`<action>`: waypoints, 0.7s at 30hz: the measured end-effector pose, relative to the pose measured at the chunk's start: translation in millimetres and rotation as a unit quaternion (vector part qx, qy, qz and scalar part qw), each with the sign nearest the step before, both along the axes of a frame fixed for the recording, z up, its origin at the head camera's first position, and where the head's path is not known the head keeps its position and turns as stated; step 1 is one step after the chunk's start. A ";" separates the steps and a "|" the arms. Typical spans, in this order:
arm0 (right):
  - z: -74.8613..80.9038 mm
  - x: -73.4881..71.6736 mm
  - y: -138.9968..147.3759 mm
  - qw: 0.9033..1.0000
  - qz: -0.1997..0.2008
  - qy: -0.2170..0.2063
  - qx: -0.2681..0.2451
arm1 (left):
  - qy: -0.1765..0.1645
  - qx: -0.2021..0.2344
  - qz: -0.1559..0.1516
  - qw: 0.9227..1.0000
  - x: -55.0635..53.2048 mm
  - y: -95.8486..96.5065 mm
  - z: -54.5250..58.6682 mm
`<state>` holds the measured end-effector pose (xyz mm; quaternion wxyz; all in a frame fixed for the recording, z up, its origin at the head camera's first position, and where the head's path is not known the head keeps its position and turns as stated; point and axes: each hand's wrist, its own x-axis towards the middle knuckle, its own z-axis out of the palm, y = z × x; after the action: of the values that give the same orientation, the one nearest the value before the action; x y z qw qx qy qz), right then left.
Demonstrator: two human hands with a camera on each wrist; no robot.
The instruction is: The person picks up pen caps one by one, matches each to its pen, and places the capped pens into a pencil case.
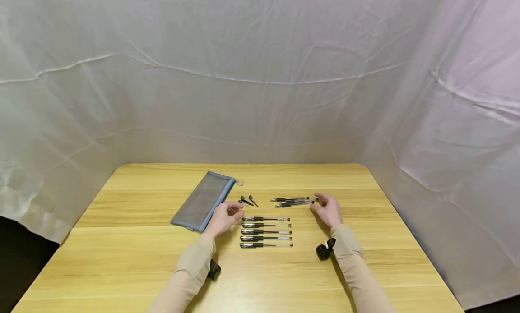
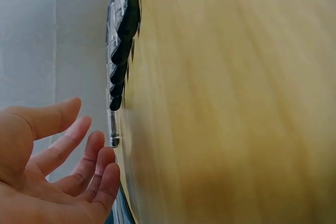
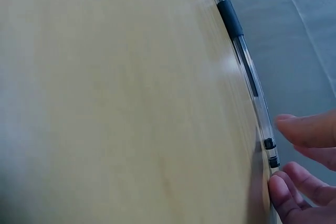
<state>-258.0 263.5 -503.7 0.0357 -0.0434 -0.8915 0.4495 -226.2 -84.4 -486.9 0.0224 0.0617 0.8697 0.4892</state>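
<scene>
My left hand (image 1: pixel 224 217) hovers at the cap ends of a row of several capped black gel pens (image 1: pixel 266 232); in the left wrist view its fingers (image 2: pixel 97 156) are loosely bent with a gap to the thumb, holding nothing. A few loose black pen caps (image 1: pixel 248 201) lie just beyond it. At the right, my right hand (image 1: pixel 328 209) is by the back ends of a small group of uncapped pens (image 1: pixel 293 201). In the right wrist view, its thumb and fingers stand apart near the end of one clear-barrelled pen (image 3: pixel 254 93), fingertips low at the tabletop.
A grey mesh zip pouch (image 1: pixel 201 202) with blue edging lies left of the pens, its ring pull (image 1: pixel 239 182) toward the back. The wooden table (image 1: pixel 142 259) is enclosed by pale hanging cloth (image 1: pixel 260 101) behind and at both sides.
</scene>
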 end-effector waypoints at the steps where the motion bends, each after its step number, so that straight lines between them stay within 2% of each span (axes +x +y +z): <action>1: -0.5 -0.6 0.1 1.000 0.001 0.001 0.006 | 0.000 0.001 0.000 1.000 0.1 0.2 0.1; 6: -2.1 -2.7 1.8 1.000 -0.003 0.005 0.026 | -0.007 0.003 0.001 1.000 0.9 1.5 -0.2; 13: -3.4 -3.0 2.4 0.999 -0.004 0.019 0.039 | 0.008 -0.002 0.000 1.000 0.4 0.8 -2.2; 21: -2.2 -2.7 -1.2 0.999 -0.011 0.021 0.048 | 0.010 -0.002 -0.001 1.000 -0.3 -1.1 -2.8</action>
<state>-260.7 262.3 -506.0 0.0613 -0.0415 -0.9106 0.4065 -226.6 -85.5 -489.7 0.0142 0.0670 0.8706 0.4872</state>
